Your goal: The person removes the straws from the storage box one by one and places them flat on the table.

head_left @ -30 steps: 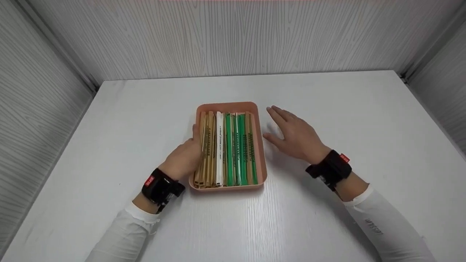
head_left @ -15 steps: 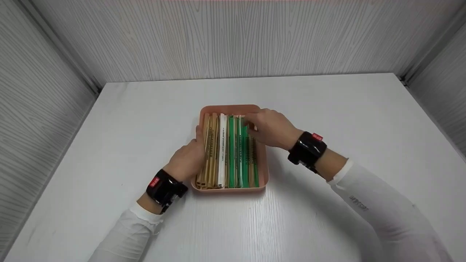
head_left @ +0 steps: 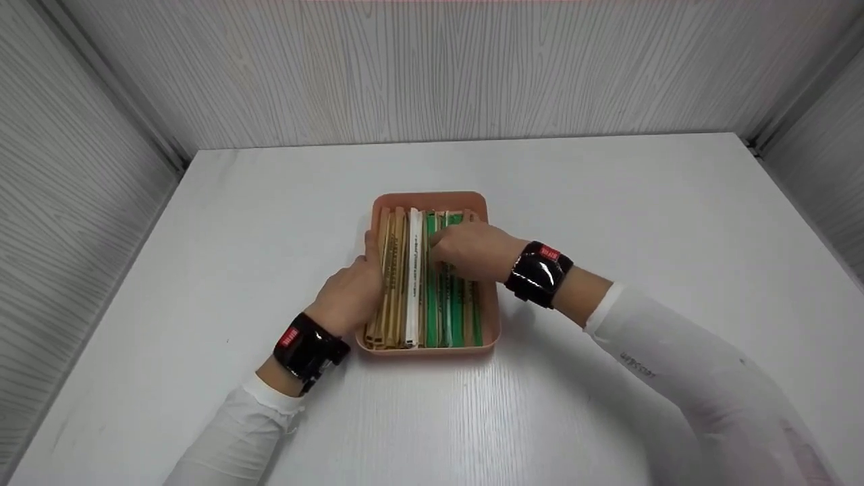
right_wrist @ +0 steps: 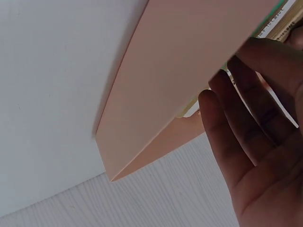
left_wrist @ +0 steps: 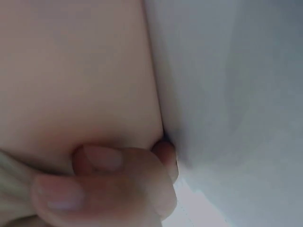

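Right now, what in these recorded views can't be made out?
- Whether the right hand pinches anything: in the head view, the back of that hand hides it; in the right wrist view, the wall of the tray partly does.
- Floor of the tray, head view: covered by the wrapped sticks.
- Print on the white stick, head view: too small to read.
- Rest of the left hand, left wrist view: cut off by the bottom edge.
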Available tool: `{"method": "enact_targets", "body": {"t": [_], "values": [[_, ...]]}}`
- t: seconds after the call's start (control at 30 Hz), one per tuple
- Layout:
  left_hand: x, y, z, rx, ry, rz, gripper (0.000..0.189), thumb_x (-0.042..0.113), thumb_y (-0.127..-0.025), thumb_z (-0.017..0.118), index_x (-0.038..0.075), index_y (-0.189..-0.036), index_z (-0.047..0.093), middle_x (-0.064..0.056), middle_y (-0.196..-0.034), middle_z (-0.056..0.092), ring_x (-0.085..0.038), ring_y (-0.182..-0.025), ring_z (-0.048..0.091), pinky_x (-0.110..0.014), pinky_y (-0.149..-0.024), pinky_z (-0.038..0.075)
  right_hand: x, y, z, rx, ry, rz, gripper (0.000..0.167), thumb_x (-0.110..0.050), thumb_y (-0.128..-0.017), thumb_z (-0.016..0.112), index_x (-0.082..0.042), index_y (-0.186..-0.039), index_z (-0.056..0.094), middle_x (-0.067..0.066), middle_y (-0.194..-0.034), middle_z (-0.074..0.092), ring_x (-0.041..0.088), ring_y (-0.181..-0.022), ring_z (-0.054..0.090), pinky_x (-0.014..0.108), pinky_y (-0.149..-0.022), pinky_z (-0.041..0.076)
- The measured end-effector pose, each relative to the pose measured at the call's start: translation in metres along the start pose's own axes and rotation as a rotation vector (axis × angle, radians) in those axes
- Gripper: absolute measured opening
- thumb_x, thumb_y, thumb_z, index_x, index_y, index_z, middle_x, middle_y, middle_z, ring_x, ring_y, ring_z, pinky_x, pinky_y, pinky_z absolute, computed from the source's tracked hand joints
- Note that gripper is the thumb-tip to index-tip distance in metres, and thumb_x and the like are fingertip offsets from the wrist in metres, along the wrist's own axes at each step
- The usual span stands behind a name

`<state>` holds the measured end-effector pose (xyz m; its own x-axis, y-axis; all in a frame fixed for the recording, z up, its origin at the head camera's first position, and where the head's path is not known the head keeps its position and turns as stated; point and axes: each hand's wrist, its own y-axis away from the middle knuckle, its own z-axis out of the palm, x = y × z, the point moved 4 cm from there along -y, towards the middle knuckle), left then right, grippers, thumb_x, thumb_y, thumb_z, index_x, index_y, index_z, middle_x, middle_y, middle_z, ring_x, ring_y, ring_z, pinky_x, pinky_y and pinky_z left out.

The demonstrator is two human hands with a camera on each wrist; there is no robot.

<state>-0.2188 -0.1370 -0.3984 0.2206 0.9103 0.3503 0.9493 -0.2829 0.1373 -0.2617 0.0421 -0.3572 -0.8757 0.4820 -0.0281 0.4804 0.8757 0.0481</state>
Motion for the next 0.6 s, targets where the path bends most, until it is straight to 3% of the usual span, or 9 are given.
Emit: {"method": "enact_targets", "body": {"t": [0.3,0.47,0.6], "values": [[0.0002,0.0014,-0.0015,0.015,-0.027,-0.005,0.08,-0.001,-0.103,0.047,-0.015,-0.158,-0.007,-0.033,-0.114,0.061,-0.035,-0.077,0.065,-0.05,-0.07,0.056,-0.0036,-0.0064,0.0036,-0.012,-0.009,-0.004,0.018,0.004,-0.092,0.07,-0.009,-0.096,0.082,0.004,-0.104,0.076,0.018,-0.09,0.069,0.035,-0.078,0.058],[0.0016,0.0027,-0.0015,0.007,-0.033,-0.009,0.082,-0.004,-0.101,0.049,-0.014,-0.159,-0.007,-0.035,-0.12,0.061,-0.037,-0.08,0.066,-0.051,-0.072,0.057,-0.0051,-0.0085,0.0067,-0.03,0.06,-0.035,0.016,0.005,-0.09,0.07,-0.008,-0.084,0.074,0.003,-0.091,0.07,0.016,-0.073,0.056,0.032,-0.064,0.051],[0.0033,0.0037,-0.0015,0.001,-0.042,-0.005,0.082,-0.005,-0.101,0.049,-0.014,-0.159,-0.008,-0.035,-0.121,0.061,-0.038,-0.081,0.067,-0.052,-0.073,0.056,-0.0058,-0.0086,0.0091,-0.032,0.067,-0.094,0.018,0.007,-0.09,0.07,-0.009,-0.08,0.07,0.002,-0.088,0.065,0.016,-0.072,0.049,0.032,-0.062,0.046]]}}
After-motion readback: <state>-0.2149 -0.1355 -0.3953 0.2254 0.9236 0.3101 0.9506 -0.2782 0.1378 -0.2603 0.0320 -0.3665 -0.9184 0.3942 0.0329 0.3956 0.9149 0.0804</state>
